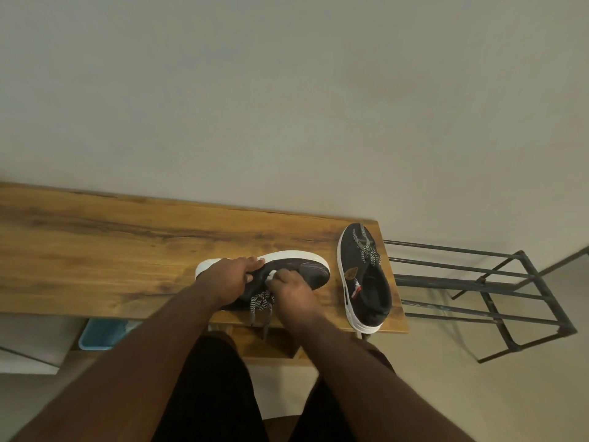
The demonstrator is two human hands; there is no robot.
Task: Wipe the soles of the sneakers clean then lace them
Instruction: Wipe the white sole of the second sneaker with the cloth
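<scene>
Wooden table against a plain wall

The table (pixel 111 247) meets a pale wall (pixel 287 90); a black metal rack (pixel 497 291) stands beside it.

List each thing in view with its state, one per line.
near sneaker: tipped on its side, white sole facing away, laces hanging over the table edge
far sneaker: upright on its sole, laces loose
left hand: grips the near sneaker
right hand: pinches a small white wipe against the near sneaker
table: holds both sneakers
metal rack: bare
</scene>
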